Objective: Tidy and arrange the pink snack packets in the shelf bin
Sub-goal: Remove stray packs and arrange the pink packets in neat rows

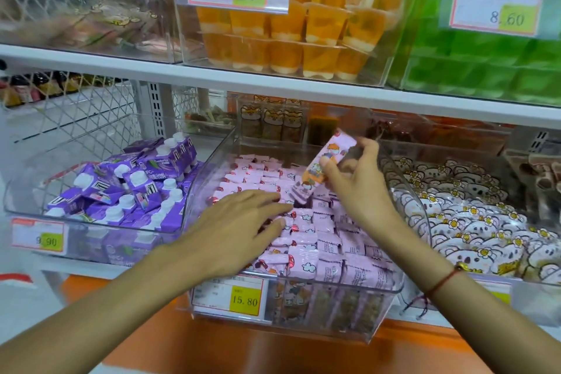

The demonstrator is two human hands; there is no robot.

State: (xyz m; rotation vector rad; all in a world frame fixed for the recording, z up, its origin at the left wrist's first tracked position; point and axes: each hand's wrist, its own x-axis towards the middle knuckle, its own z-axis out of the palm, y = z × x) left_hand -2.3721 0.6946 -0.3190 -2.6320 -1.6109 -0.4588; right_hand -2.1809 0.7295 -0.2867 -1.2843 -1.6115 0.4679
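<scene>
A clear plastic shelf bin [303, 317] in the middle of the lower shelf is full of pink snack packets [331, 240] lying in rough rows. My left hand [233, 228] lies flat on the packets at the bin's left side, fingers straight and spread. My right hand [355, 179] is raised above the bin's middle and pinches one pink packet [321, 165] with a cartoon print, held tilted, its lower end just above the rows.
A bin of purple spouted pouches [127, 191] stands to the left, a bin of white koala packets [473, 222] to the right. Above, a white shelf [273, 79] carries orange jelly cups [291, 36] and green packs [485, 64]. A yellow 15.80 price tag [244, 299] hangs on the bin's front.
</scene>
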